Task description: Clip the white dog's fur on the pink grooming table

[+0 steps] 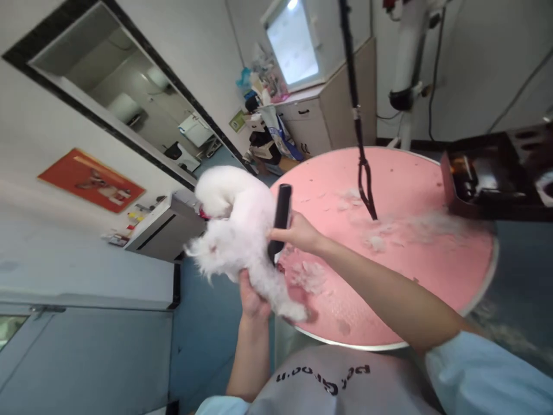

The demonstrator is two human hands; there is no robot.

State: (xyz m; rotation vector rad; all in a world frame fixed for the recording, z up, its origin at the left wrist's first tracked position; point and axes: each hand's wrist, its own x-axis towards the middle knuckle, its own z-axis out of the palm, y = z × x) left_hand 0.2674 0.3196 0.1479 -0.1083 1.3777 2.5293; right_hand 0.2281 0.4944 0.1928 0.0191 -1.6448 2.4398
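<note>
A white fluffy dog [254, 213] is on the left side of the round pink grooming table [401, 173], its head turned to the left. My right hand [299, 232] is closed around black hair clippers [283, 210], whose lower end touches the coat near a front leg. From below, my left hand [253, 297] supports the dog near its chest and upper leg; its thumb shows against the fur and the other fingers are partly hidden. Loose clumps of cut fur [307, 278] lie on the table beside the leg.
A black grooming loop [366, 184] hangs over the table. At the right edge juts a dark tool holder [488, 173]. More cut fur [419, 227] is scattered across the table. Behind stands a cabinet [306, 115] with cluttered items; a small white cabinet [168, 225] is at left.
</note>
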